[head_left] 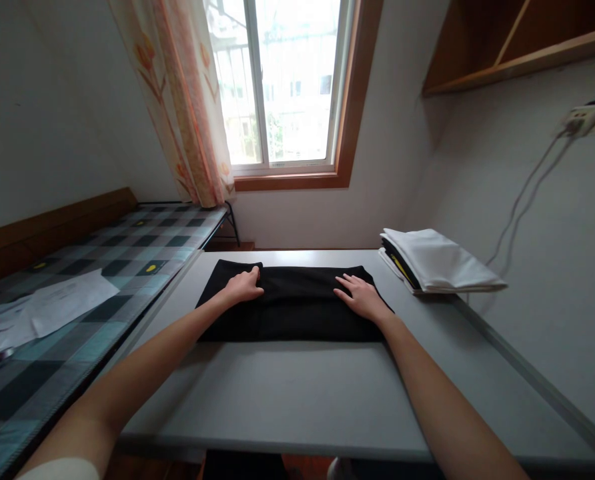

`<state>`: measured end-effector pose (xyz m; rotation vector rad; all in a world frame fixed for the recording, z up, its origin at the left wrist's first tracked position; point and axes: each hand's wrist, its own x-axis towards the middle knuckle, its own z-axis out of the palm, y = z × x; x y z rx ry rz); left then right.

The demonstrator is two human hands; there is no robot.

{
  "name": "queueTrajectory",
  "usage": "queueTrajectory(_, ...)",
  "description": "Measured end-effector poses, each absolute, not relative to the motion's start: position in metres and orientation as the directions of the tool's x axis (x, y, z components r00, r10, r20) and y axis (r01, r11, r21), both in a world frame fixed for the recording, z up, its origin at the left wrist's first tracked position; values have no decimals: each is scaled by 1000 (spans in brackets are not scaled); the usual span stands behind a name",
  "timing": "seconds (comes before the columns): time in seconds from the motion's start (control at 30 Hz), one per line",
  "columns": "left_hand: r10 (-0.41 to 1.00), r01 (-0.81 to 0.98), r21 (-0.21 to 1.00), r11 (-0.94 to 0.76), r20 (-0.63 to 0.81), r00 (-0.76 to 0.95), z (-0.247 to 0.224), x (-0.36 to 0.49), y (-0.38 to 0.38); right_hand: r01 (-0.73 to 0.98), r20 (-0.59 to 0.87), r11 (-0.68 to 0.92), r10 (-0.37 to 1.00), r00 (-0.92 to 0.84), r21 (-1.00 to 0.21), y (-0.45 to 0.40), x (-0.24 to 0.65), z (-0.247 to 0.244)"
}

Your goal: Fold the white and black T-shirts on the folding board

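A folded black cloth lies as a wide strip across the grey-white table. Its left end has a small raised fold at the far edge. My left hand rests on the left part of the cloth, thumb and forefinger apart; its other fingers are partly hidden. On the cloth's right part lies my right hand, palm down with fingers spread. Which kind of garment or fabric piece the cloth is, I cannot tell.
A stack of folded white and black cloth sits at the table's back right, by the wall. To the left is a bed with a checked cover and papers on it. A curtain hangs by the window; cables run down the right wall.
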<state>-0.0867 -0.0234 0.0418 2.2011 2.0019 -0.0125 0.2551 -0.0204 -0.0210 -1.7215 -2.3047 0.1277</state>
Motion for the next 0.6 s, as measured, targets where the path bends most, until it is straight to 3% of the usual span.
queueTrajectory(0.23,982,941,334,-57,-148,113,38,-82,-24,934,163,280,955,-248,-222,-20,254,-22)
queueTrajectory(0.33,984,927,368,-79,-122,132,36,-83,-23,935,165,279,955,-247,-218,-21,254,-22)
queueTrajectory(0.43,984,928,328,-177,36,175,35,-88,-23,936,161,277,956,-246,-217,-21,254,-21)
queueTrajectory(0.6,938,944,134,-301,219,268,19,-85,-31,938,155,267,959,-237,-220,-22,252,-20)
